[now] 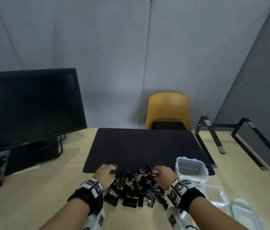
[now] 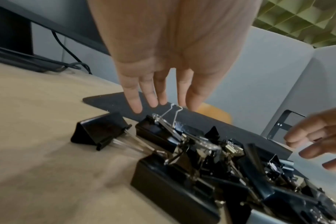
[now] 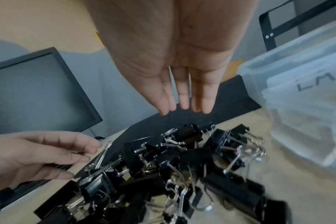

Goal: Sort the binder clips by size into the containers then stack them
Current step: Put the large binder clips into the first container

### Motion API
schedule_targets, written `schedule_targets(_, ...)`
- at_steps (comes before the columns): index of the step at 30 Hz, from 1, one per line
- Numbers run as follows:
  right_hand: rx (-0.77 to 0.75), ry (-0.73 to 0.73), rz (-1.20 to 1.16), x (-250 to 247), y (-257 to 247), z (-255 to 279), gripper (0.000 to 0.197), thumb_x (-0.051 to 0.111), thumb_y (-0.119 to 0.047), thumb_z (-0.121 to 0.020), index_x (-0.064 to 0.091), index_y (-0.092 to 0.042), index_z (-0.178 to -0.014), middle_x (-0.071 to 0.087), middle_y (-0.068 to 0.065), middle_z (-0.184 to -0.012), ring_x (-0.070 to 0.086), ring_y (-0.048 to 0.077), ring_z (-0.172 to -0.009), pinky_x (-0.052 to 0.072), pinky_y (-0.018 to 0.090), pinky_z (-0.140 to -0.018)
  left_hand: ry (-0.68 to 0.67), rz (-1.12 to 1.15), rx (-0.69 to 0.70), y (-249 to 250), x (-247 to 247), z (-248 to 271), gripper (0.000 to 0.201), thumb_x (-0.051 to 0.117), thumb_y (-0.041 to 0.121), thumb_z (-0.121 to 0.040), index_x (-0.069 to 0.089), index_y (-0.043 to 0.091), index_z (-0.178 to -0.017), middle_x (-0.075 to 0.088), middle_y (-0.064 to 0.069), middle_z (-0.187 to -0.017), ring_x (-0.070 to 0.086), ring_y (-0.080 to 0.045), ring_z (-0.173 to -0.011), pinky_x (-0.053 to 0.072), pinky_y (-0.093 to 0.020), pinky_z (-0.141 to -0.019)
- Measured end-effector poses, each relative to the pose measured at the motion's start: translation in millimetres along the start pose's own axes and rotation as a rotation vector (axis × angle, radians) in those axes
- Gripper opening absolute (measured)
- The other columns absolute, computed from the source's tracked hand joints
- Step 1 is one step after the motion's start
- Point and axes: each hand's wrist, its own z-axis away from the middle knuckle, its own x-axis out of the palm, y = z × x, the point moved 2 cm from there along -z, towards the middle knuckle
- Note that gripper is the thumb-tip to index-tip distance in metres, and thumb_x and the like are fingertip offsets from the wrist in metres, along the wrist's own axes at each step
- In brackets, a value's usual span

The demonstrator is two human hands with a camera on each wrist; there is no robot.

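A heap of black binder clips (image 1: 134,190) is being shown at the lower centre of the head view, partly on the wooden table (image 1: 48,188) and partly on the near edge of the dark mat (image 1: 141,146). The left hand (image 1: 105,174) is being held over the heap's left side; in the left wrist view its fingers (image 2: 134,103) are being kept straight and slightly spread, with one clip's wire handle (image 2: 173,112) touching or just below the fingertips. The right hand (image 1: 162,174) is being held over the heap's right side, fingers (image 3: 183,100) straight and pressed together. An open clear container (image 1: 191,168) is standing just right of that hand.
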Motion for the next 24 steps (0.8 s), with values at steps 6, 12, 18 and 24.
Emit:
schedule_targets(6, 0.098, -0.006, -0.027, 19, 6, -14, 0.039, 0.050, -0.008, -0.087, 0.055, -0.018, -0.124, 0.054, 0.008, -0.126, 0.054, 0.022, -0.116, 0.040, 0.021, -0.092, -0.065, -0.008, 0.028, -5, 13, -8, 0.037, 0.047, 0.015, -0.094, 0.051, 0.019, -0.131, 0.046, -0.003, -0.134, 0.051, -0.018, -0.119, 0.039, -0.028, -0.104)
schedule_targets(12, 0.141, -0.023, -0.011, 30, 13, -17, 0.042, 0.051, -0.006, -0.084, 0.057, -0.022, -0.122, 0.058, 0.007, -0.124, 0.056, 0.021, -0.112, 0.043, 0.024, -0.091, -0.069, 0.035, 0.038, -12, 17, -11, 0.040, 0.048, 0.012, -0.093, 0.050, 0.023, -0.132, 0.049, -0.002, -0.134, 0.051, -0.016, -0.119, 0.039, -0.023, -0.101)
schedule_targets(18, 0.165, -0.007, -0.049, 37, 20, -19, 0.034, 0.051, -0.008, -0.085, 0.056, -0.017, -0.118, 0.060, 0.007, -0.115, 0.060, 0.021, -0.095, 0.041, 0.016, -0.065, -0.011, 0.130, 0.033, -26, 17, -10, 0.035, 0.050, 0.005, -0.091, 0.061, 0.030, -0.113, 0.060, 0.005, -0.115, 0.056, -0.011, -0.107, 0.043, -0.021, -0.094)
schedule_targets(24, 0.168, 0.038, -0.062, 35, 23, -18, 0.026, 0.051, -0.010, -0.084, 0.059, -0.014, -0.108, 0.062, 0.005, -0.102, 0.056, 0.020, -0.088, 0.042, 0.025, -0.075, 0.060, 0.208, 0.079, -27, 12, -10, 0.031, 0.049, 0.008, -0.094, 0.062, 0.037, -0.093, 0.062, 0.009, -0.094, 0.059, -0.010, -0.093, 0.045, -0.020, -0.083)
